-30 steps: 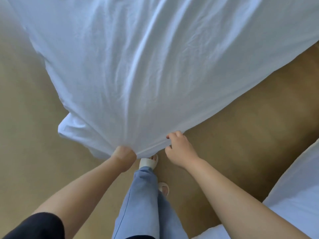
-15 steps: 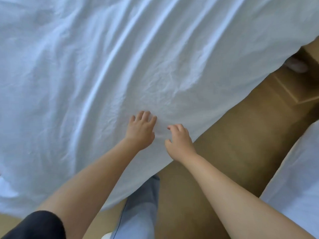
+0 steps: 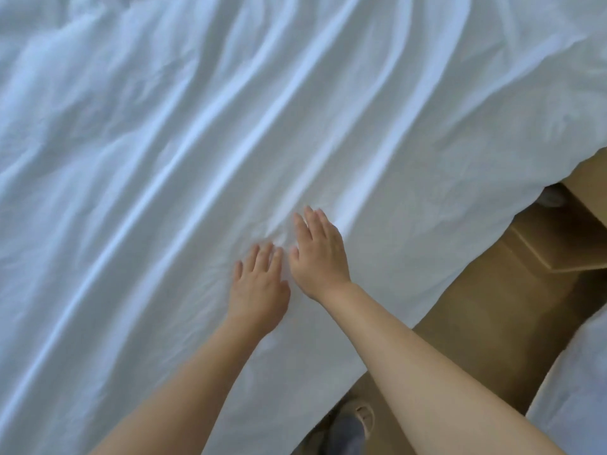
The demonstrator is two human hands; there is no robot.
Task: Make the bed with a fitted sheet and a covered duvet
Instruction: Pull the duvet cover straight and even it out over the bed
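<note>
Now: white sheet (image 3: 164, 159) spread wide, filling most of the view (sheet or duvet cover, cannot tell which). It lies directly under both hands and runs far past them ahead and to the left. Long soft folds run slantwise across it, from lower left to upper right. Its near edge runs slantwise to the right of the hands, with brown floor (image 3: 476, 323) beyond it.

Left hand (image 3: 258, 290): palm down on the sheet, fingers straight and close together, holding nothing.

Right hand (image 3: 320, 257): palm down too, fingers straight, nothing gripped. It sits just beside the left hand and a little further forward; its thumb is near the left fingertips. A small bunch of creases sits in the cloth just ahead of the left fingertips. Both hands are slightly blurred.

Count:
- hands, 2; bare forearms, 2
- sheet under the hands, 1
- second patch of white cloth (image 3: 574, 389), 1, at the lower right edge, apart from the sheet with the floor between
- shoe (image 3: 361, 418), 1, on the floor at the sheet's near edge, by the right forearm
- wooden step (image 3: 551, 244), 1, on the floor at right, partly under the sheet's edge
</note>
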